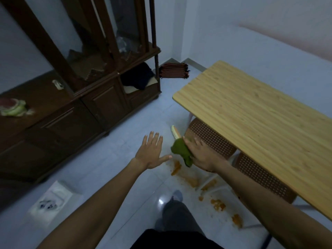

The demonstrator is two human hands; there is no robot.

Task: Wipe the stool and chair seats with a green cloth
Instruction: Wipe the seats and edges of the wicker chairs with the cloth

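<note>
My right hand (203, 155) holds a bunched green cloth (181, 151) at the near edge of a brown perforated seat (213, 137) tucked under the wooden table (251, 112). A second brown perforated seat (260, 175) sits to its right, mostly under the table and partly hidden by my right forearm. My left hand (151, 151) hovers over the floor, left of the cloth, with its fingers spread and nothing in it.
Orange stains (218, 203) spot the pale tiled floor below the seats. A dark wooden cabinet (86, 97) fills the left side. A white box (52, 200) lies on the floor at lower left. Folded cloth (173, 71) sits in the far corner. A pale sandal (175, 132) lies beside the seat.
</note>
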